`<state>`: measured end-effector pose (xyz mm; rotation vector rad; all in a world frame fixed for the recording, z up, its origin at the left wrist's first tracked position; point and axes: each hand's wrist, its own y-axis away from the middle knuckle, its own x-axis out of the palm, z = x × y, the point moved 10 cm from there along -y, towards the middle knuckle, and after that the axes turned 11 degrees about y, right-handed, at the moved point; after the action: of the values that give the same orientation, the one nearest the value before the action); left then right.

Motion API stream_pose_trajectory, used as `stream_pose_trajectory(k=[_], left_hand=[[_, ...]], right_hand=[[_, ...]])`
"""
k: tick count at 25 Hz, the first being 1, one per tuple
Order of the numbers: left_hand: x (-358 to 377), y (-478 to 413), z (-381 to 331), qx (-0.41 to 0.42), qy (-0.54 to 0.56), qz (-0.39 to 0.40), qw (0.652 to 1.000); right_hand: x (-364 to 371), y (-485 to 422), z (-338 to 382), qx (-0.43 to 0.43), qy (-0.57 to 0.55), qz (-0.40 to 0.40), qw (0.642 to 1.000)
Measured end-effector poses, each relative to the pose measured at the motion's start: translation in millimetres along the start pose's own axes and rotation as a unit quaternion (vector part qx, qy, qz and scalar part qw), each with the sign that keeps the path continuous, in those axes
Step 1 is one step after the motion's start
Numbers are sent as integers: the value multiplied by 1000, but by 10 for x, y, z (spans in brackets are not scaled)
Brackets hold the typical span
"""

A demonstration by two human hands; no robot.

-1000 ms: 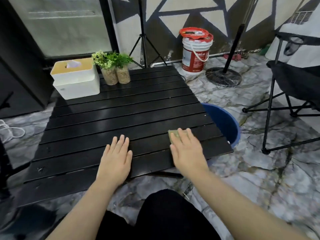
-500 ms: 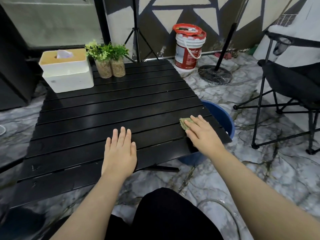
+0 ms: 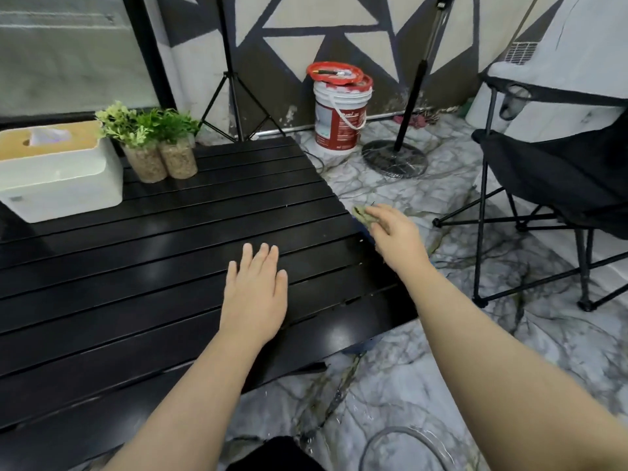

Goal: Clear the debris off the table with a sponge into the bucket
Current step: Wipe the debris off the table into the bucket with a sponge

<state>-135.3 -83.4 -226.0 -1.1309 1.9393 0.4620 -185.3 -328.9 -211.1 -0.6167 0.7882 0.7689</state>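
A black slatted table (image 3: pixel 170 253) fills the left and middle of the head view. My left hand (image 3: pixel 255 294) lies flat on it, fingers spread, holding nothing. My right hand (image 3: pixel 390 229) is past the table's right edge, gripping a small green sponge (image 3: pixel 362 213) at its fingertips. The blue bucket is almost fully hidden behind my right arm and the table; only a blue sliver (image 3: pixel 356 348) shows below the table's near right corner. Tiny pale specks (image 3: pixel 360 240) dot the slats near the right edge.
A white tissue box (image 3: pixel 57 178) and two small potted plants (image 3: pixel 159 144) stand at the table's far left. A red and white paint pail (image 3: pixel 338 117), a stand base (image 3: pixel 394 158) and a black folding chair (image 3: pixel 560 185) occupy the marble floor on the right.
My right hand has swept the sponge rightward across the slats and off the table's right edge. My left hand stays flat on the table. The camera view has shifted right.
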Motion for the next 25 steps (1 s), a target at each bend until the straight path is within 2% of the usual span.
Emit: stream_pose_trajectory(k=[2,4,5,6,7,8,9,10,12,13,15,16,18,19,21,23,24,25], left_hand=[[129,-306,-152,11,-9,0,1000],[254,-566,-143,-3,-22,1,1000],[319,-660,-111,-12,-24,5,1000],[382,-723,-87,-19,-29,12,999],[438,-760,-72,-22,-38,18,999],[485,-781,-68,-20,-51,22,998],[521,-792,-71,-16,-63,24,998],[538,-791,-73,-14,-72,22,997],[541,-796,-72,-11,-73,17,997],[535,-795,-68,-12,-71,16,997],[538,-788,-51,-15,-72,17,997],[545,-787,-42,-17,-74,20,997],[546,-804,-46,-14,-66,24,997],[532,-817,-46,-16,-30,23,999],[411,-804,-5,-45,127,3,991],[258,-680,56,-61,265,-24,962],[199,-576,48,-55,278,-26,958],[168,-461,35,-47,268,-20,962]], right_hand=[[-122,-165,153,-13,-66,-46,997],[-65,-370,279,-53,-50,-46,996],[105,-456,258,-54,-28,-2,998],[357,-485,157,-27,-11,78,997],[607,-450,4,19,-19,163,986],[774,-415,-142,67,-58,215,973],[806,-449,-240,96,-111,209,967],[722,-525,-296,104,-144,163,971],[411,-690,-336,71,-130,41,988],[286,-743,-289,39,-97,9,995],[163,-768,-150,-8,-42,2,999],[114,-735,-114,-4,-51,9,999],[-35,-604,-37,26,-149,29,988],[-102,-510,-4,45,-224,41,973],[-156,-257,17,90,-383,47,918],[-37,15,-42,169,-549,51,817],[70,124,-84,207,-603,58,768],[148,203,-96,227,-630,68,740]])
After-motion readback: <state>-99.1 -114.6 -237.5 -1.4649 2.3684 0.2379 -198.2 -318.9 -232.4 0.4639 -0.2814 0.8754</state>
